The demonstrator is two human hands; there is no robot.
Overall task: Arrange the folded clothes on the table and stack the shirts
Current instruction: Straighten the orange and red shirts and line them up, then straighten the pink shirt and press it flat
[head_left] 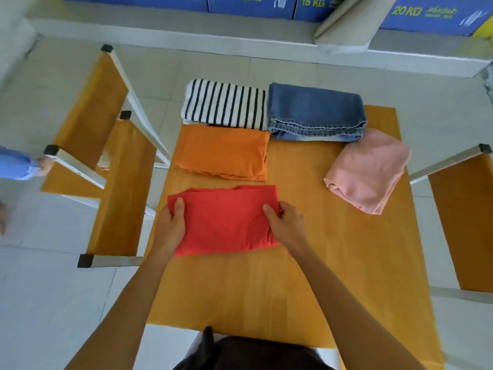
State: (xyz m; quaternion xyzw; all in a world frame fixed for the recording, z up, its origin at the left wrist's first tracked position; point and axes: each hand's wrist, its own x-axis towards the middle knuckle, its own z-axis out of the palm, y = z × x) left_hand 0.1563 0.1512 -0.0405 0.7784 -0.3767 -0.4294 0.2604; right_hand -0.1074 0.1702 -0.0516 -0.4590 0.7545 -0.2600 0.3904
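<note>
A folded red shirt [224, 218] lies near the front left of the yellow wooden table [306, 276]. My left hand [170, 225] grips its left edge with the thumb on top, and my right hand [285, 222] grips its right edge the same way. Just behind it lies a folded orange shirt [224, 153]. Further back, a black-and-white striped shirt [226, 104] sits at the far left corner, beside folded blue jeans [317, 113]. A folded pink garment [368, 169] rests tilted near the table's right edge.
Yellow benches with white metal frames stand to the left [117, 182] and right [464, 214] of the table. Another person's blue sleeve and hand [24, 164] touch the left bench frame. Blue cartons [432, 14] line the far wall on a tiled floor.
</note>
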